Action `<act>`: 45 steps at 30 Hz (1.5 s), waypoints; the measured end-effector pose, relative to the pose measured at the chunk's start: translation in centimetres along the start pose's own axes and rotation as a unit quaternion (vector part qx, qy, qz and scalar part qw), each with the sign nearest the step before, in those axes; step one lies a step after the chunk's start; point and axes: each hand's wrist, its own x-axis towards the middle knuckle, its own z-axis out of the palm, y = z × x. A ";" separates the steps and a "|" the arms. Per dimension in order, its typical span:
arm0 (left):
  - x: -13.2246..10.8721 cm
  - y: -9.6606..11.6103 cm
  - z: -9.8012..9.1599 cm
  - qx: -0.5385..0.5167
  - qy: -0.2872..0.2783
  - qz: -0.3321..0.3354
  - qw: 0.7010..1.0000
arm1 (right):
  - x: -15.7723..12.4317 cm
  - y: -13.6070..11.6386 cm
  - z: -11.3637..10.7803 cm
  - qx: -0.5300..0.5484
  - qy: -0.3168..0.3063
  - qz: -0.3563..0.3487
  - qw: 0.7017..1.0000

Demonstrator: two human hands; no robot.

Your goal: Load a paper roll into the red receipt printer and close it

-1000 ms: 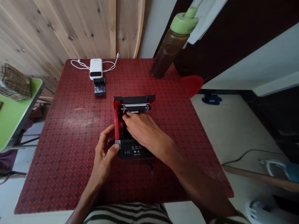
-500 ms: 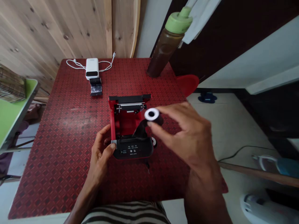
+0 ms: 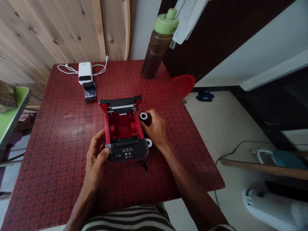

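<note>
Roll [image 3: 146, 120], black and cylindrical with a white ring-shaped end, gripped by our right hand [image 3: 155, 128] beside the open red-and-black plastic printer [image 3: 132, 148] our left hand [image 3: 96, 157] clasps, could, we judge, topple if released unsteadily.

To the left of the left hand [image 3: 96, 157], broad passage is offered over the red tabletop [image 3: 53, 154]. Between the hands, the way is blocked by the red-and-black device [image 3: 128, 152]; its compartment [image 3: 124, 128] can be entered from above, but its far side is closed off by the raised lid [image 3: 120, 102]. Beside the right hand [image 3: 156, 128], the near gap is obstructed by a second roll [image 3: 151, 143]. Well beyond that hand, the far edge is obstructed by a tall bottle [image 3: 156, 48]; rightward, bare tabletop is available.
</note>
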 end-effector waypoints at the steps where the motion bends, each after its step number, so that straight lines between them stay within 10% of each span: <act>1: 0.0 0.0 0.0 0.001 0.003 0.003 1.000 | -0.2 0.0 0.0 0.002 -0.009 -0.002 1.000; 10: 0.0 -0.1 -0.1 0.005 -0.002 0.004 1.000 | -0.7 0.3 -2.1 0.019 -0.074 0.025 0.997; 17: -0.1 -0.6 -0.3 -0.005 0.000 0.002 1.000 | -6.5 -0.9 -8.0 0.038 -0.139 0.055 0.988; 21: 0.0 -1.0 -0.4 -0.012 0.007 0.003 1.000 | -8.5 -1.8 -7.1 0.077 -0.165 0.070 0.981; 26: 0.0 -1.0 -0.5 -0.010 -0.002 0.009 1.000 | -8.8 -1.4 -5.1 0.083 -0.138 0.059 0.985; 34: -0.2 -0.3 0.0 0.003 0.001 -0.007 1.000 | -5.7 -6.4 -11.3 0.026 -0.129 -0.042 0.990; 40: -0.5 0.5 0.0 0.007 -0.011 -0.035 0.999 | -1.5 -11.1 -7.0 -0.130 -0.180 -0.233 0.947; 45: -0.6 0.9 0.1 0.005 -0.016 -0.044 0.999 | -0.4 -12.2 -3.0 -0.288 -0.252 -0.235 0.893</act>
